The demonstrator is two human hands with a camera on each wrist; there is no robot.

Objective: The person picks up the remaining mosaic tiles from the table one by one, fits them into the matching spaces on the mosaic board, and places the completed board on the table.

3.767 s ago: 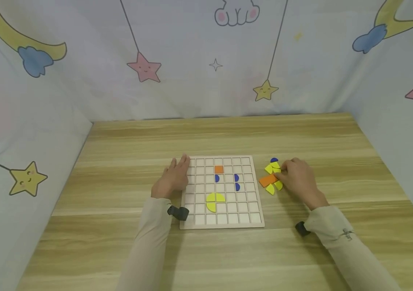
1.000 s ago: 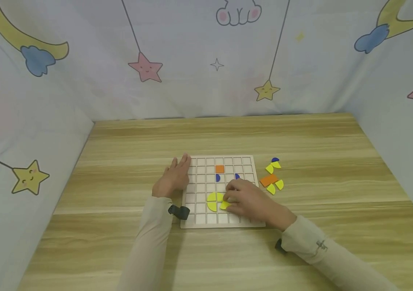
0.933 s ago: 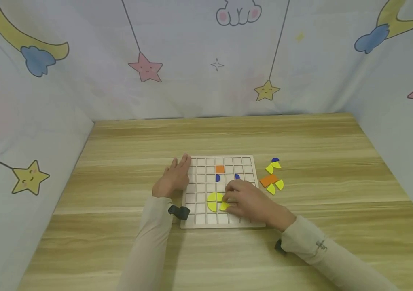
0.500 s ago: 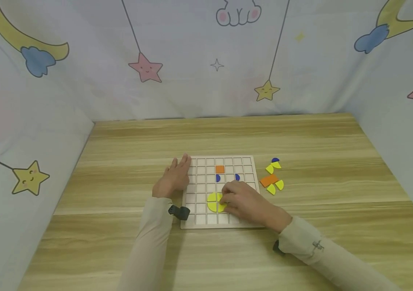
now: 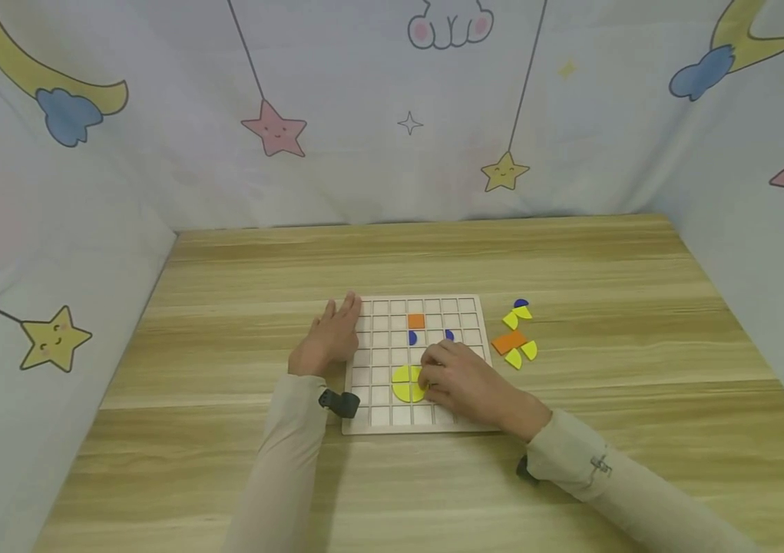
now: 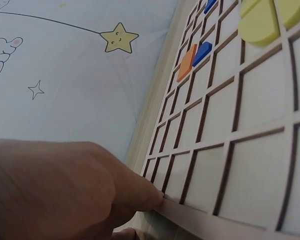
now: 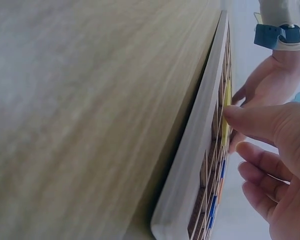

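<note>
The right hand [image 5: 468, 382], fingers loose and clasping nothing, touches yellow pieces [image 5: 401, 392] at its thumb on the gridded board [image 5: 381, 415], whose edge lies under the relaxed left hand [image 5: 328, 339], an orange rectangle [image 5: 509, 342] lying right of both.

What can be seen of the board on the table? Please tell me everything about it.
The board is pale, apparently wooden, and lies flat on the table. Thin raised strips divide it into square cells, many of them bare. Others hold an orange square, blue pieces and, near its middle, rounded yellow pieces. The left hand touches its left edge; the right hand covers part of its right side, hiding some cells.
</note>
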